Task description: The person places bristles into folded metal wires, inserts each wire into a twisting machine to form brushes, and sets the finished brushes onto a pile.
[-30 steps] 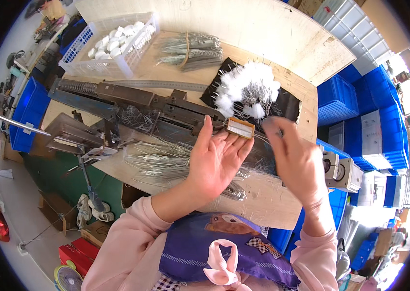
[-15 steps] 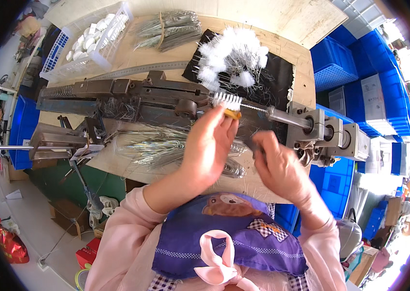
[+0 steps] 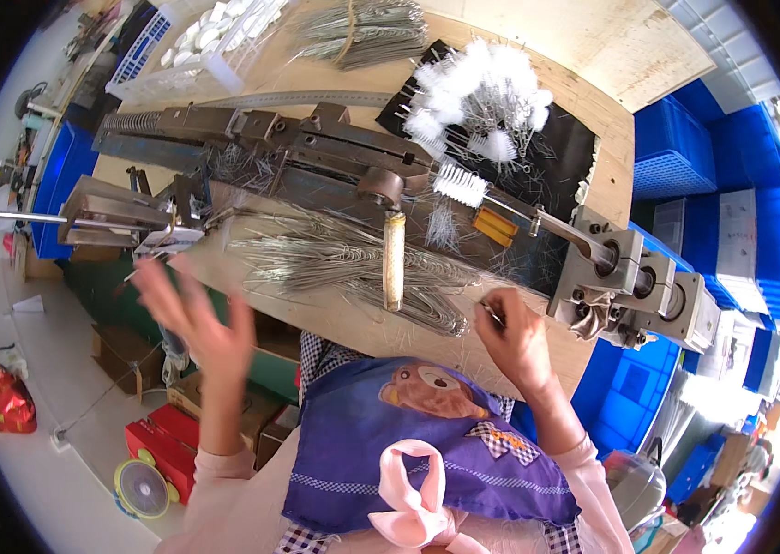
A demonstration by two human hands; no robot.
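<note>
partly hidden under right hand [image 3: 512, 340]: thin wire [image 3: 492, 315], pinched in closed grip at tabletop [image 3: 362, 323] edge beside one wire pile [image 3: 344, 268]. left hand [image 3: 192, 314] raised off the edge, grip open, empty. one white brush [image 3: 460, 184] on the machine [image 3: 335, 157]; finished brushes [image 3: 482, 92] too tangled to count.

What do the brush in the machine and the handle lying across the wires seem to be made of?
Brush: white bristles on a thin grey stem, probably synthetic fibre on twisted wire. Handle: pale tan, matt, looks like wood. Wires: thin, grey, shiny, likely steel.
</note>
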